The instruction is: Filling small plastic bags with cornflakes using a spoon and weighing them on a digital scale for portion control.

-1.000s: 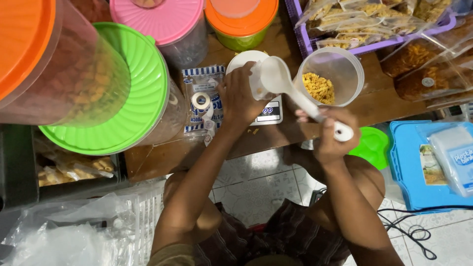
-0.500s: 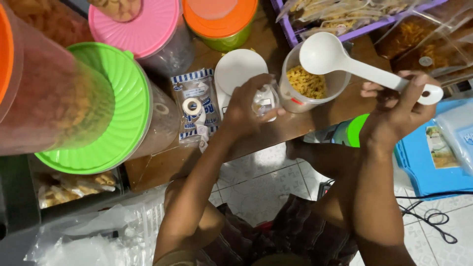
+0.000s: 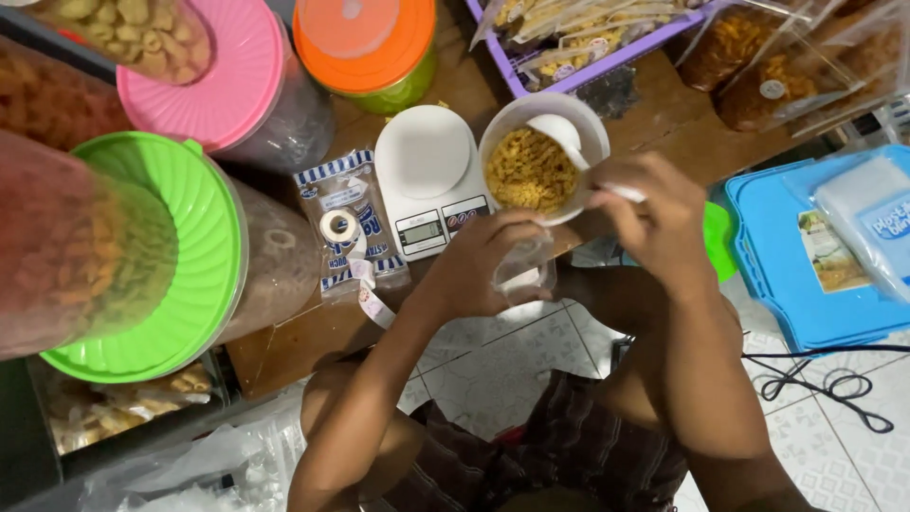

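A white scoop [image 3: 567, 142] sits with its bowl down in a round white tub [image 3: 543, 156] of small yellow snack pieces [image 3: 529, 171], at the near edge of the brown wooden worktop [image 3: 664, 118]. The right hand [image 3: 654, 220] grips the scoop's handle, its fingers [image 3: 621, 185] curled and pressed together around it. The left hand [image 3: 483, 261] is just below the tub, its fingers [image 3: 517, 228] pinching a small clear plastic bag [image 3: 526, 265] that hangs past the worktop's edge, over the tiled floor [image 3: 493, 360]. Touching the tub on its left is a white kitchen scale [image 3: 427, 175] with a round plate and a small display. Beside that lies a flat blue-and-white packet [image 3: 346, 223] with a roll of clear tape [image 3: 338, 228] on top. Further left stand big clear jars with green [image 3: 180, 256], pink [image 3: 213, 71] and orange [image 3: 365, 38] lids. A purple tray [image 3: 607, 62] of bagged snacks lies beyond the tub, and a blue lidded box [image 3: 787, 275] sits to the right.
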